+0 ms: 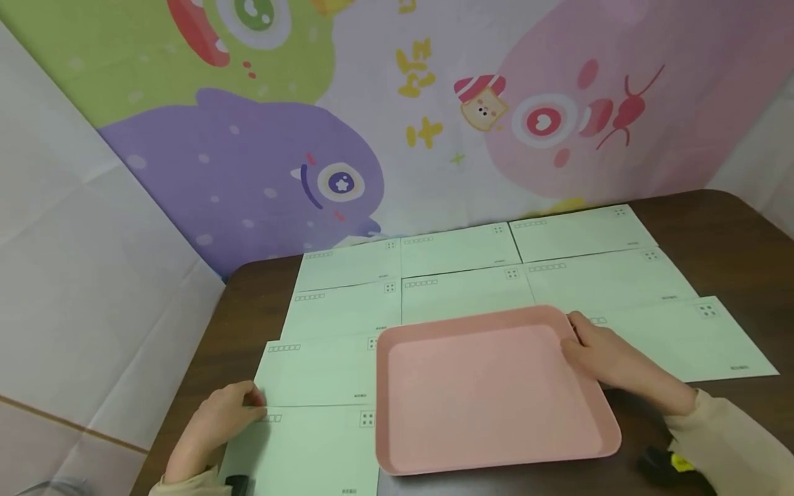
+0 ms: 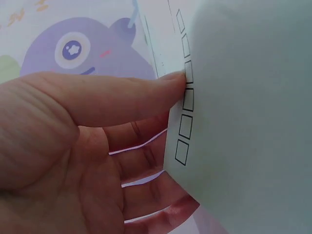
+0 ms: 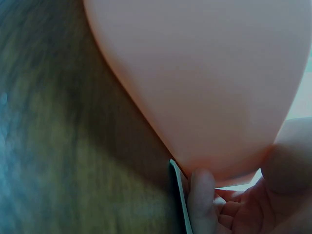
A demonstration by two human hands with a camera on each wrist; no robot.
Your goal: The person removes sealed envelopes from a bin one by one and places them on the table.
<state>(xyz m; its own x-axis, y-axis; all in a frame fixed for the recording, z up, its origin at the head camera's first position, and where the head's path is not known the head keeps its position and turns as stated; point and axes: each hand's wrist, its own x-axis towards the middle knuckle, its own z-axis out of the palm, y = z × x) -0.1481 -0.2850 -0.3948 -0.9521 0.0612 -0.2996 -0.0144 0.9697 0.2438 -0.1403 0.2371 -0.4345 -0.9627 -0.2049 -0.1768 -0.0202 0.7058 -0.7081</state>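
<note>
In the head view my left hand [image 1: 218, 417] pinches the left edge of the nearest white envelope [image 1: 310, 451] at the front left. The left wrist view shows the thumb on that envelope's [image 2: 243, 122] printed face beside a row of small boxes, with the fingers behind it. My right hand [image 1: 604, 353] grips the right rim of a pink rectangular tray [image 1: 490, 393]. That tray holds nothing and overlaps some of the envelopes. In the right wrist view, fingertips [image 3: 202, 190] curl at the edge of the tray [image 3: 204, 87].
Several more white envelopes [image 1: 459, 251] lie edge to edge in rows on the dark wooden table [image 1: 738, 241]. A cartoon-printed cloth [image 1: 428, 165] hangs behind it. Near the right sleeve lies a dark object with a yellow part [image 1: 681, 463].
</note>
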